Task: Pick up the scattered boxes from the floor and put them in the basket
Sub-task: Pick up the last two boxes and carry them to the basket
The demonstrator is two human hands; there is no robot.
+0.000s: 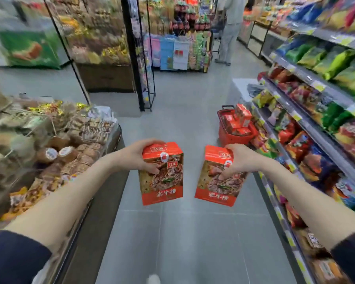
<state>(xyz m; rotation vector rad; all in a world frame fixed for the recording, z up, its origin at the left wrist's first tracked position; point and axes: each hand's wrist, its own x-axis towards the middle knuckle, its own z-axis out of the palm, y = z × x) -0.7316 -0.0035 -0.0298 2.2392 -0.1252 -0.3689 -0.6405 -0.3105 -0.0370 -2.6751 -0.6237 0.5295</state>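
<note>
I hold two red snack boxes above the grey aisle floor. My left hand (140,155) grips the top of the left box (162,181), thumb across its front. My right hand (237,159) grips the top right corner of the right box (216,185), which tilts slightly. Ahead on the right, a red shopping basket (232,137) stands on the floor beside the shelving, with several of the same red boxes (239,119) piled inside, some sticking up above its rim.
Shelves of snack bags (316,111) line the right side. A low display bin of wrapped snacks (55,138) runs along the left. A black rack (139,58) stands ahead at centre. A person in grey (231,27) stands at the far end of the aisle.
</note>
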